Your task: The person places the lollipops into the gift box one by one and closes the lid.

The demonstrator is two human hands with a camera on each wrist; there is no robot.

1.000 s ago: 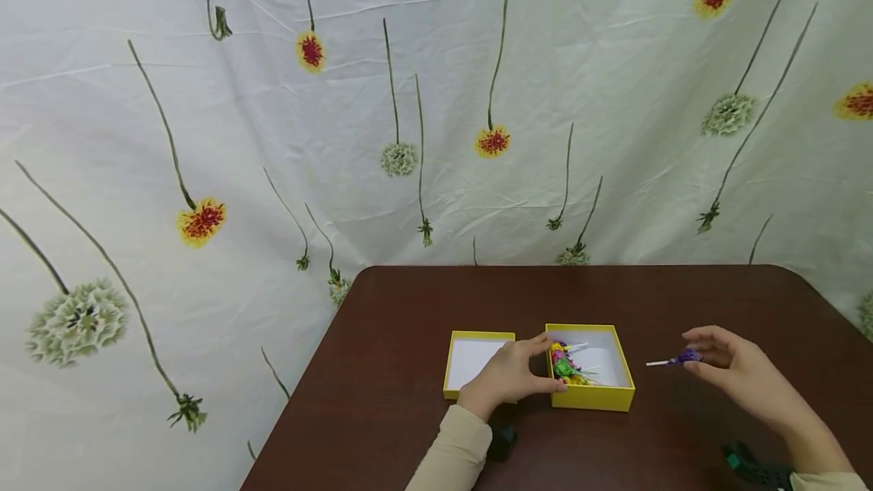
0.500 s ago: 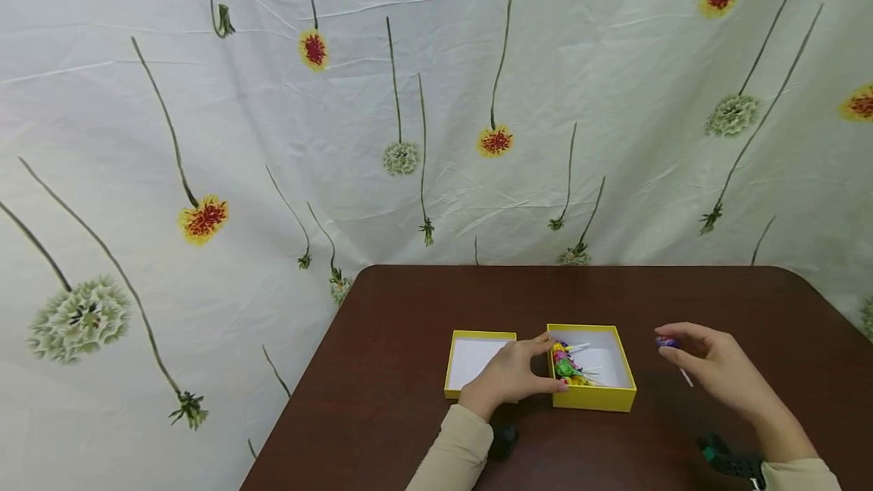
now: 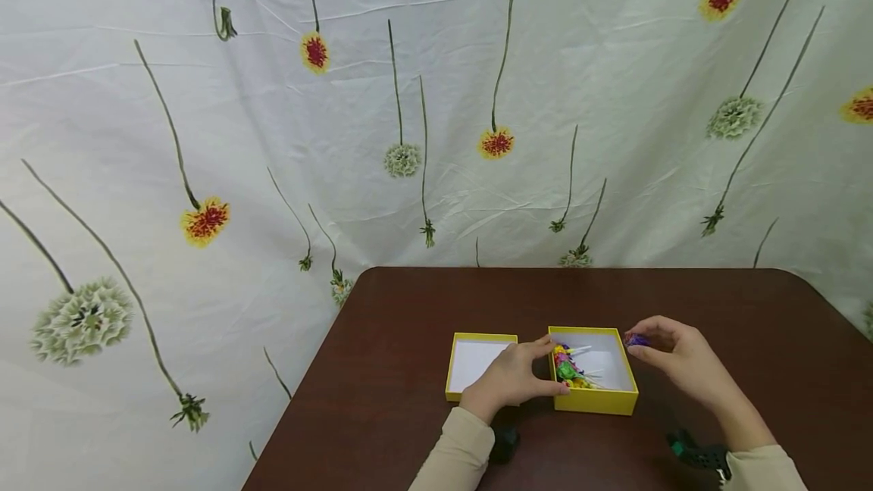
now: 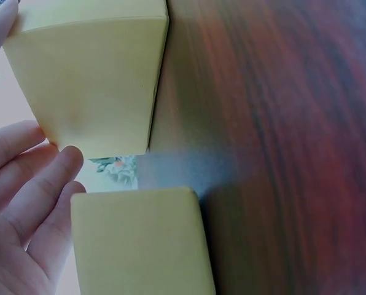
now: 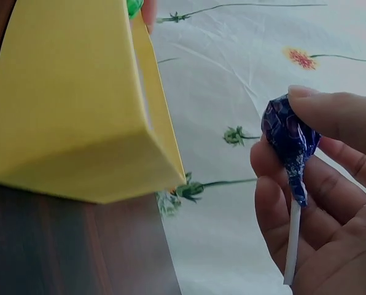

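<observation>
My right hand (image 3: 685, 361) pinches a lollipop in a purple-blue wrapper (image 5: 287, 132) by its head, between thumb and fingers. Its white stick points down across the palm in the right wrist view. The hand is beside the right wall of an uncovered yellow box (image 3: 596, 401), around rim height. Inside, lollipops (image 3: 566, 370) in green, pink and yellow wrappers lie along the left side, sticks toward the right. My left hand (image 3: 510, 379) spans the box's left side, thumb at the near corner and fingers at the far one.
A shallow yellow lid (image 3: 475, 358) with a white inside lies left of the box, partly behind the left hand. Both rest on a dark brown wooden table (image 3: 409, 438). A white flower-printed cloth (image 3: 450, 97) hangs behind it.
The right hand has moved left, from well right of the box to its right edge. The lollipop's stick has turned from pointing left to pointing down. The left hand has stayed on the box.
</observation>
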